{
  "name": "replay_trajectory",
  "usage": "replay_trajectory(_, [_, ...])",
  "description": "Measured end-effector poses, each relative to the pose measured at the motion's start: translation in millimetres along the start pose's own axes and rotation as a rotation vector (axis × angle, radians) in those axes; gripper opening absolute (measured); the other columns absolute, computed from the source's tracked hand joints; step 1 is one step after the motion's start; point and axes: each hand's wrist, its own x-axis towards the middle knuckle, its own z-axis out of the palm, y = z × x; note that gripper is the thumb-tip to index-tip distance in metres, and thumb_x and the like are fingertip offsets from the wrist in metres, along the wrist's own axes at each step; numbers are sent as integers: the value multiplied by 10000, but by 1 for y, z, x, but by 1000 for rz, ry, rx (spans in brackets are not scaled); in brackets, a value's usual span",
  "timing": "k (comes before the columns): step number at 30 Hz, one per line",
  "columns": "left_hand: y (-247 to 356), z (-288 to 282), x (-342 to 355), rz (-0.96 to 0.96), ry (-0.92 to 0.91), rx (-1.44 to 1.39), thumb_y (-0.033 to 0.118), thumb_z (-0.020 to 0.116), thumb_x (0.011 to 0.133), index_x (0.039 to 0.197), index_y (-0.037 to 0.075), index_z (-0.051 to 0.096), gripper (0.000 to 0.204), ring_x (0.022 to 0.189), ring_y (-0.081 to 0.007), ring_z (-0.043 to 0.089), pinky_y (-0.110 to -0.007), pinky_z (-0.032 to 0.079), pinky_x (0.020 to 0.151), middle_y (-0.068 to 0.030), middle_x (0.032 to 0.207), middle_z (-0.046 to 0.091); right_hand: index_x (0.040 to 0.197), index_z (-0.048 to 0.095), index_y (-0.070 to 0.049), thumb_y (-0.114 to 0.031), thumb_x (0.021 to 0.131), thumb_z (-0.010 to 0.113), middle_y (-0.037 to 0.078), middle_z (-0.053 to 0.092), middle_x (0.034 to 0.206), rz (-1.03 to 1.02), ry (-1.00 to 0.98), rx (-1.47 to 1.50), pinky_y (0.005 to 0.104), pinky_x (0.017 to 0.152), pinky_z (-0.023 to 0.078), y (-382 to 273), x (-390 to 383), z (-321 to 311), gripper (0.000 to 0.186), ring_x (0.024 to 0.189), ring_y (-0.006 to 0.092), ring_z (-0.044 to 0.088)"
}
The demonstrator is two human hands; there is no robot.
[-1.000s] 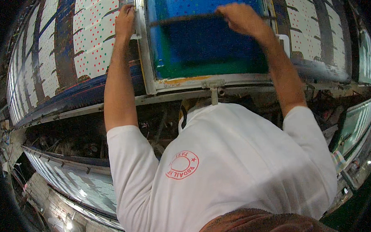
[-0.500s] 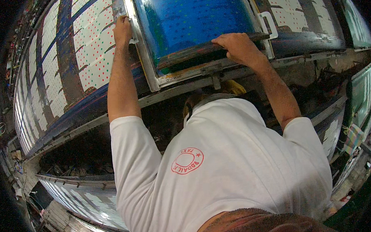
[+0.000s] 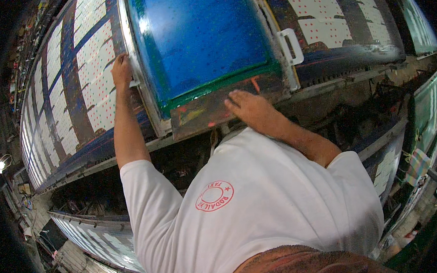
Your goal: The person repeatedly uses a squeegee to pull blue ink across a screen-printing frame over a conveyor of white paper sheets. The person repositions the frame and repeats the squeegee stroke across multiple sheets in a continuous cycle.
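Note:
A printing screen [image 3: 203, 38] with blue mesh lies on the long table inside a worn metal frame [image 3: 150, 98]. At the frame's left side, my left hand [image 3: 121, 72] is closed round its handle, which the fingers mostly hide. My right hand [image 3: 250, 107] grips the near edge of a wide, paint-stained squeegee [image 3: 202, 116]. The squeegee leans toward me at the near end of the screen, its broad face showing. A band of dark green ink [image 3: 220, 82] runs along the mesh beside it. On the frame's right side, a white handle [image 3: 291, 46] is untouched.
White panels with red dots [image 3: 94, 78] lie in rows on the dark table left of the screen, and more dotted panels [image 3: 318, 15] lie to its right. A metal rail [image 3: 101, 165] edges the table before me. Other tables [image 3: 97, 236] stand behind and at right.
The squeegee has tipped from nearly edge-on to showing its broad face, and my right hand has come nearer and left with it. The screen and my left hand appear lower and farther left.

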Motion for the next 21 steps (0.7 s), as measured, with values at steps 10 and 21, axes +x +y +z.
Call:
replay_trajectory(10, [9,-3,-2,-172,-19,22,255,569,1010,1182,75,710,286,1036,-205,680,-314,486,926,-108,1106,740,1367,568,-23,-213,906,711,218,576,1361,220,348,274,479,1093,454,124,-42,-54,519,1242,414,570])
replay_trajectory(21, [-4,-2,3,-270,-54,-113,261,583,1018,1166,89,716,263,975,-174,677,-299,491,886,-103,1081,741,1487,445,-20,-167,1100,438,102,639,1206,823,427,1319,329,927,534,213,-55,-31,414,1063,158,623])
